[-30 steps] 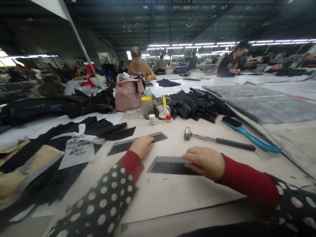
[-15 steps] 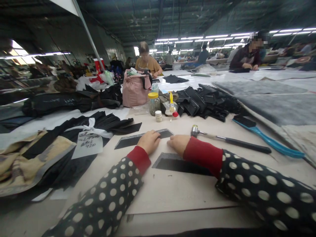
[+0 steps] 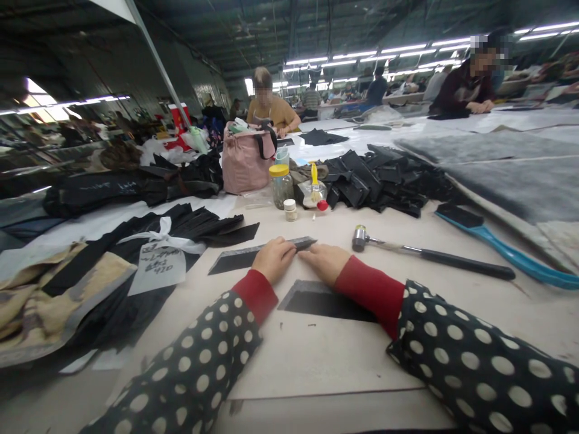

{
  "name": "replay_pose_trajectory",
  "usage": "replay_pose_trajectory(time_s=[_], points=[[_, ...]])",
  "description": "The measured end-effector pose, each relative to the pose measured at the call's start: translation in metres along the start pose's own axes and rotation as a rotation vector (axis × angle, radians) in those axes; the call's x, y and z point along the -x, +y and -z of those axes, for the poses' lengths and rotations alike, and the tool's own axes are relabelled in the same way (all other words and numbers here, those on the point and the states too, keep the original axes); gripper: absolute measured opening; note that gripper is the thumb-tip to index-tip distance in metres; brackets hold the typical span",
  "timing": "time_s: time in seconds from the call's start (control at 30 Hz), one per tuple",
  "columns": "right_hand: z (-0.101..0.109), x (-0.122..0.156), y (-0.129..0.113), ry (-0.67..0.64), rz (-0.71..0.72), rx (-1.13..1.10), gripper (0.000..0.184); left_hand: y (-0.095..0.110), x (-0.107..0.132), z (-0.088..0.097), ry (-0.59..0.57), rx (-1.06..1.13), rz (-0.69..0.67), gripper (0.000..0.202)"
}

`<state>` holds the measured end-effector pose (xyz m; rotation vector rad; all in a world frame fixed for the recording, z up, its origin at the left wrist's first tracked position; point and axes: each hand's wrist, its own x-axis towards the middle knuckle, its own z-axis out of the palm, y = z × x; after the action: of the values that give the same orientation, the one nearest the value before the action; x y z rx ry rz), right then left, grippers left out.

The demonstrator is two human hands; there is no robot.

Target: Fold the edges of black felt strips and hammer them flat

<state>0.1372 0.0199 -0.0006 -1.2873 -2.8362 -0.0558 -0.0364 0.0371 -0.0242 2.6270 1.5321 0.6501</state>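
Both my hands meet at a flat black leather strip (image 3: 235, 260) with a grey border, which lies on the pale board. My left hand (image 3: 275, 259) rests on its middle, fingers bent together at the edge. At the strip's right part, my right hand (image 3: 323, 260) pinches the near edge, its fingertips close to the left ones. That end looks narrower, as though its edge is turned over. A second black strip (image 3: 330, 303) with a grey border lies nearer, partly under my right forearm. The fingertips are partly hidden.
A hammer (image 3: 434, 256) and a blue-handled brush (image 3: 502, 247) lie to the right. Behind stand a yellow-lidded jar (image 3: 281, 188), a small white bottle (image 3: 291, 211), a pink bag (image 3: 246, 161) and piled black pieces (image 3: 362, 181). Tied black material with a label (image 3: 158, 268) lies left. Co-workers stand beyond.
My right hand has moved slightly left onto the strip, and its fingertips now come close to my left hand. The strip's right end looks narrower. The view has shifted slightly.
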Motion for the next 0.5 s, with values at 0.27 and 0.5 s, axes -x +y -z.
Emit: replay_pose_trajectory(time_s=[0.27,0.5], points=[[-0.004,-0.003,-0.001,-0.002,-0.170,0.032,0.033,0.002,0.002,0.000,0.058,-0.002,0.068,0.022],[-0.011,-0.010,-0.015,0.190,0.154,0.018,0.029,0.007,0.005,0.002,0.035,-0.081,0.067,0.021]])
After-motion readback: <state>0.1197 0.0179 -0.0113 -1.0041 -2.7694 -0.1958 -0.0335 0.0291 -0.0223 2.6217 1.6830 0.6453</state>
